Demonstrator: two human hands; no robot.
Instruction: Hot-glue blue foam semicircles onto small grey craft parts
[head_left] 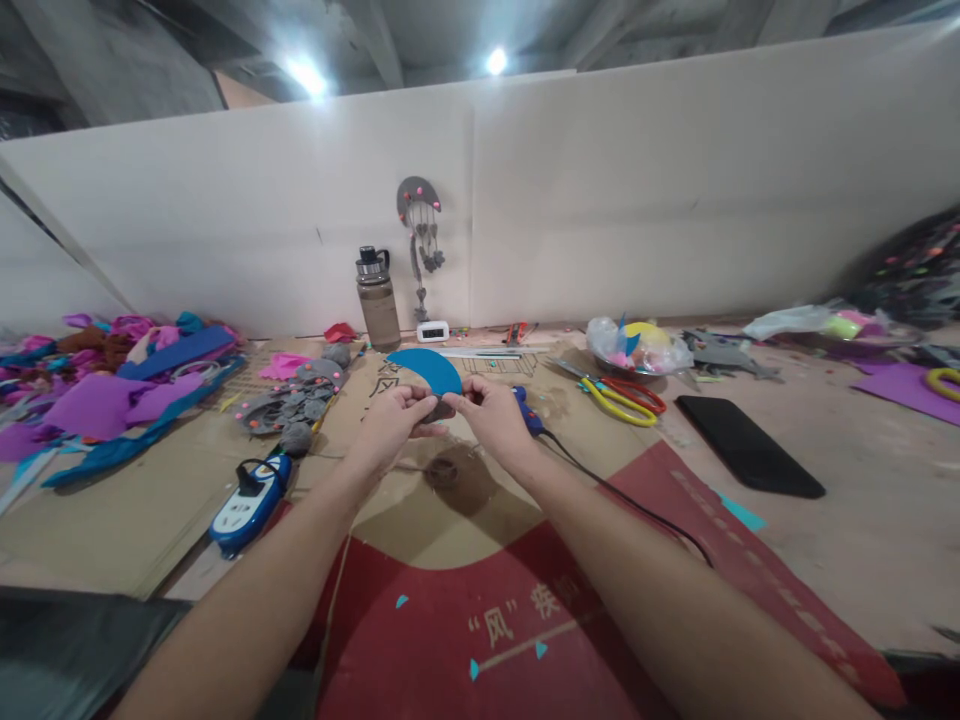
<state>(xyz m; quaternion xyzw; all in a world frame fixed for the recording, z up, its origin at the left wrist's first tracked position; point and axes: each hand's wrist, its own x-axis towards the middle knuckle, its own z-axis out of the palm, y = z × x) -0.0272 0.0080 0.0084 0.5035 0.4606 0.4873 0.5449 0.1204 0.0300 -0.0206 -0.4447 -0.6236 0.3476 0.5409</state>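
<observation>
Centrally, a blue crescent [435, 368] is held above a cardboard sheet [405, 525], its near edge pinched between the thumbs and fingers of the left hand [390, 425] and the right hand [491, 408]. Just beside the right hand, a blue tool [529, 412] is partly hidden; its black cable [637, 490] is led past the forearm. To the left, a blue-and-white power strip [244, 510] is set near grey felt pieces [304, 395] dotted with pink, and coloured scraps [94, 405] are heaped beyond. To the right, yellow- and red-handled scissors [596, 388], plastic-wrapped bits [664, 352] and a black phone [750, 447] are spread. At the back, a drink bottle [379, 315] and a small white device [433, 331] are placed below a grey ornament [417, 203], which is hung against a pale partition [652, 160]. The pinkish table [862, 540] is partly covered by the cardboard, on whose red printed area [390, 660] small turquoise snippets [541, 650] are scattered. Overhead, a grey beamed ceiling [435, 40] is lit by bright lamps [306, 75].
</observation>
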